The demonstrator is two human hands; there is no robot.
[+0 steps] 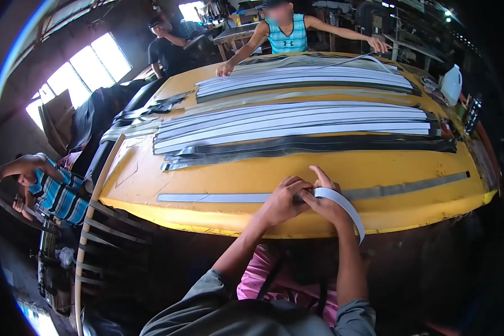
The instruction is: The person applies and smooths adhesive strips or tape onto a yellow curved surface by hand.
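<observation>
Along the near side of the yellow table lies a long flat strip point(409, 185), dull grey-green on its right part and pale on its left. Above it, a white strip point(344, 201) curls out of my right hand point(329, 206) and hangs down past the wrist. My right hand is closed on this white strip, its index finger raised. My left hand point(288, 200) meets it at the fingertips, fingers bent and pressed together over the pale part. What the left fingers pinch is hidden.
Rows of white strips point(297, 120) and dark strips point(308, 144) cover the middle of the yellow table point(252, 175). Across it, a person point(287, 36) reaches over more strips. Another person point(59, 187) is at the left, near a pole point(88, 224). A white jug point(451, 85) stands far right.
</observation>
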